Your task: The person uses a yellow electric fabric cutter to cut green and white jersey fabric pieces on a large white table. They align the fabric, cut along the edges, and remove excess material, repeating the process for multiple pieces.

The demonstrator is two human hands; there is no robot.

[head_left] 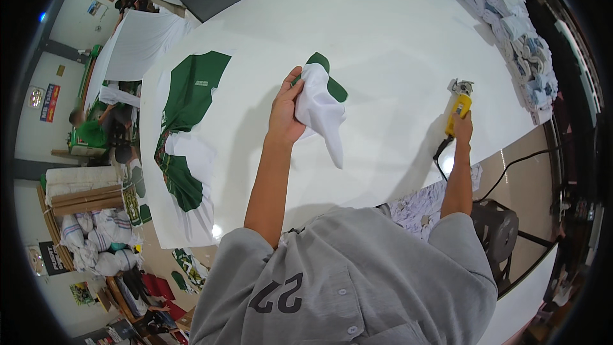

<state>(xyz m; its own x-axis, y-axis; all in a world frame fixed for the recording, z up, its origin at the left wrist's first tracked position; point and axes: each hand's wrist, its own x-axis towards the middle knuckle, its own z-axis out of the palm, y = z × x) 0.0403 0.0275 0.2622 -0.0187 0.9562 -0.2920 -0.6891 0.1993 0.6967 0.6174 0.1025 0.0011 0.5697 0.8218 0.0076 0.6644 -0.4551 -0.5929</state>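
My left hand [286, 115] grips a piece of white fabric with a green part [319, 105], holding it over the middle of the white table [377, 19]. The white cloth hangs down to the right of my fingers, and the green shows along its top. My right hand [463, 126] is wrapped round a yellow electric cutter [460, 105] with a metal head, at the right of the table, its black cord hanging down. Left of my left hand lie green and white cut fabric pieces [191, 96], partly bunched.
Piles of pale fabric [517, 38] line the far right edge. A dark machine [495, 230] stands on the floor below the right edge, beside a cord. Co-workers [89, 128] are at another table at left, above stacked rolls [83, 179] and white bundles [102, 243].
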